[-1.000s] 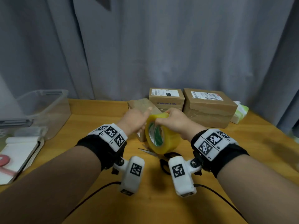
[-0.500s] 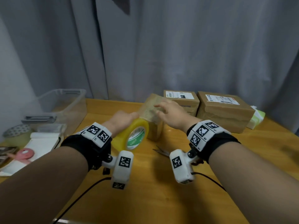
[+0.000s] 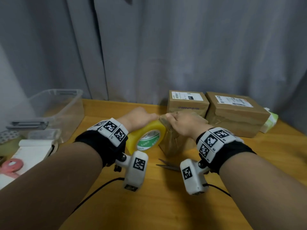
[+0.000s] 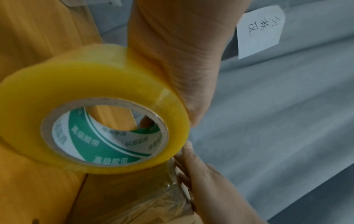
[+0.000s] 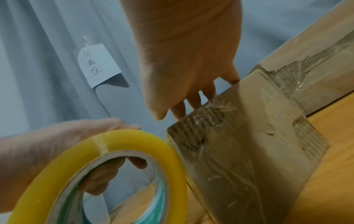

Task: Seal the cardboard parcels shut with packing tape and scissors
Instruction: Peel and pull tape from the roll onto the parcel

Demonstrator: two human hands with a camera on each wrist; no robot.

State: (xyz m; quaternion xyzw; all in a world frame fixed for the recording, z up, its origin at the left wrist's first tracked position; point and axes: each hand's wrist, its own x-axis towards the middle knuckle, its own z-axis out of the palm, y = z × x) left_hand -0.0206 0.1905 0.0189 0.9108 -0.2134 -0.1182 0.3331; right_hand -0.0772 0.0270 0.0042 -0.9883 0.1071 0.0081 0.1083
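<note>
Left hand [image 3: 141, 119] fingers curl through the core of the yellow tape roll [image 3: 146, 138], thumb on its rim. Right hand [image 3: 184, 123] presses straight fingers [image 5: 193, 101] on the small parcel [image 3: 176, 143] top, at the roll's three o'clock. Scissors [image 3: 167, 165] lie at six.

The room is lit softly and a bit dimly, and dark shadows are seen under the wrist cameras on the wooden table [image 3: 166, 205]. Straight lines are bent near the edges. The close tape roll [image 4: 91, 121] is slightly blurred.
</note>
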